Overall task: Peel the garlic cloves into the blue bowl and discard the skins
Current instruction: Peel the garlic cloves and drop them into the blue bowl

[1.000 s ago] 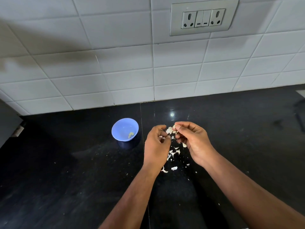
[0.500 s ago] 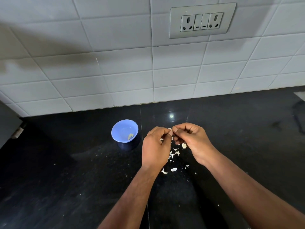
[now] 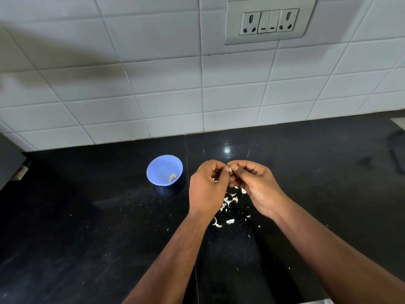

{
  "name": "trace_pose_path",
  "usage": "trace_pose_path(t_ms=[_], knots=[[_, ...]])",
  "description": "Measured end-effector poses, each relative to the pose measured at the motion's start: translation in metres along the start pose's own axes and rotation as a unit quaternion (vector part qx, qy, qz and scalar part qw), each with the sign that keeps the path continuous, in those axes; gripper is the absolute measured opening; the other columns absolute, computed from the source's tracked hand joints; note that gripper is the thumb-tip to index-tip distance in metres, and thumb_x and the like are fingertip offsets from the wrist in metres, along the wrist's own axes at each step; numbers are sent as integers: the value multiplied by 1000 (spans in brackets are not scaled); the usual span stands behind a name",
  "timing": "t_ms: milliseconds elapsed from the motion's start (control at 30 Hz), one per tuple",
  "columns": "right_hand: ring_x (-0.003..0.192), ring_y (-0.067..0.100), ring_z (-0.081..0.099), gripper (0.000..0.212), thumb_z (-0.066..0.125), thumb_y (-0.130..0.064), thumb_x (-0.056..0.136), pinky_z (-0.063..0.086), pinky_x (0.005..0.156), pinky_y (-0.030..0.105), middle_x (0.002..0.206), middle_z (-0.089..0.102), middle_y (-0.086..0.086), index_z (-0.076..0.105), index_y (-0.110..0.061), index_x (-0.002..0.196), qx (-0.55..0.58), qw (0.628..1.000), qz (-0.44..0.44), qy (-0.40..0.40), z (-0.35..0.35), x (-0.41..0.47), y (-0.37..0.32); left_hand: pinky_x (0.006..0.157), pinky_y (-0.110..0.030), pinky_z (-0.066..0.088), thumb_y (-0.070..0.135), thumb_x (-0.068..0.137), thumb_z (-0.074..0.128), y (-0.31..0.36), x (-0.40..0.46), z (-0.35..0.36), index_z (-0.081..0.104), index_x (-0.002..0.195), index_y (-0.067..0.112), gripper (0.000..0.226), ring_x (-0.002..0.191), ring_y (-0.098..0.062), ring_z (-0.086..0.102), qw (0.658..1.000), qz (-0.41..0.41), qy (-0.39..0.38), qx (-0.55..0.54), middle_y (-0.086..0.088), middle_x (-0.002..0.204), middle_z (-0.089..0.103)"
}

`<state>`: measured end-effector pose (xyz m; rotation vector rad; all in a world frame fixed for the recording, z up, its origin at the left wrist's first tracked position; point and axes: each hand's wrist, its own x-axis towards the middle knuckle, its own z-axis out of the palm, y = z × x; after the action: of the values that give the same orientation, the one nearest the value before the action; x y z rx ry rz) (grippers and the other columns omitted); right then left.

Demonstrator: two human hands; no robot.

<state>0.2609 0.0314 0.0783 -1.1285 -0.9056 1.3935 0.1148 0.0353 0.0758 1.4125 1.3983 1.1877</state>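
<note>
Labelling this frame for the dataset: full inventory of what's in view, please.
blue bowl: one, light blue, on the counter left of the hands
peeled clove: one, yellowish, inside the bowl
garlic clove: one, pale, pinched between both hands
skins: many, white, scattered on the counter under the hands
counter: one, black
tiled wall: white
socket panel: one, grey, on the wall
left hand: pinches the clove
right hand: pinches the clove

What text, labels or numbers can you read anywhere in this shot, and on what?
None: no readable words, brands or numbers show.
Socket plate: no print, only pin holes and a short dash mark on each of its two switches.
Blue bowl: plain, no label.
Black counter and wall tiles: unmarked.
</note>
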Motion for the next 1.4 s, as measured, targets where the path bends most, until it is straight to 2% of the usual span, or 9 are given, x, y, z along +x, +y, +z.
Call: trace_pose_path(t_ms=[133, 200, 300, 433, 600, 800, 967, 1200, 1400], knots=[[89, 26, 71, 19, 64, -10, 101, 60, 76, 33, 107, 76, 24, 80, -10, 111, 17, 1000, 12, 9, 6, -2, 3, 79, -40, 61, 33, 97, 71, -1, -6, 6, 68, 92, 33, 5, 88, -3, 68, 996, 17, 41, 82, 14, 96, 70], [87, 24, 71, 20, 63, -10, 101, 59, 77, 33, 105, 76, 22, 78, -9, 114, 27, 999, 21, 3, 6, -3, 3, 82, -38, 59, 31, 100, 68, -2, -8, 8, 69, 98, 32, 3, 92, -1, 66, 994, 24, 50, 98, 16, 100, 67], [82, 18, 70, 20, 64, -8, 100, 61, 77, 30, 93, 75, 14, 79, -9, 114, 35, 999, 26, 0, 3, -2, 1, 85, -39, 62, 25, 106, 63, -6, -7, 8, 72, 105, 32, 12, 97, -4, 68, 999, 12, 18, 35, 18, 102, 67], [82, 20, 69, 12, 68, -6, 97, 62, 78, 33, 91, 74, 12, 75, -4, 107, 13, 1000, 6, 7, -1, 1, -5, 66, -40, 64, 31, 104, 68, -2, -8, 7, 77, 107, 25, 11, 91, -16, 77, 994, -60, -6, -96, 4, 100, 76], [84, 21, 70, 16, 68, -10, 98, 61, 77, 32, 94, 75, 13, 77, -3, 109, -1, 1000, 10, -3, -2, 1, -8, 61, -37, 61, 24, 98, 76, 6, -3, 6, 76, 103, 14, 11, 80, -24, 76, 976, -112, 3, -189, -6, 94, 78], [81, 19, 71, 28, 77, -14, 88, 61, 76, 33, 91, 75, 9, 76, -7, 114, 33, 999, 16, -10, 6, -4, -2, 63, -36, 59, 17, 101, 72, 5, -4, 12, 76, 100, 11, 8, 74, -22, 71, 969, -120, 32, -214, -10, 90, 78], [82, 22, 73, 17, 72, -4, 94, 60, 75, 28, 90, 76, 16, 78, -4, 110, 5, 1000, 7, 22, 5, -2, -2, 62, -35, 58, 13, 103, 67, 4, -6, 11, 74, 98, 7, 11, 72, -20, 69, 967, -118, 24, -223, -5, 79, 74], [85, 26, 73, 18, 65, -7, 100, 63, 76, 35, 102, 74, 28, 78, -10, 111, -6, 1000, -6, 10, 9, -3, -4, 59, -29, 57, 16, 103, 67, 9, 1, 10, 69, 99, 9, 9, 63, -13, 70, 982, -93, 20, -164, -1, 69, 72], [81, 19, 68, 26, 56, -7, 106, 60, 75, 34, 94, 73, 11, 76, -14, 121, 27, 999, 19, 6, 11, 2, 0, 60, -32, 59, 13, 104, 61, 9, 2, 11, 65, 96, 9, 10, 66, -14, 68, 976, -105, 30, -187, 1, 74, 73]])
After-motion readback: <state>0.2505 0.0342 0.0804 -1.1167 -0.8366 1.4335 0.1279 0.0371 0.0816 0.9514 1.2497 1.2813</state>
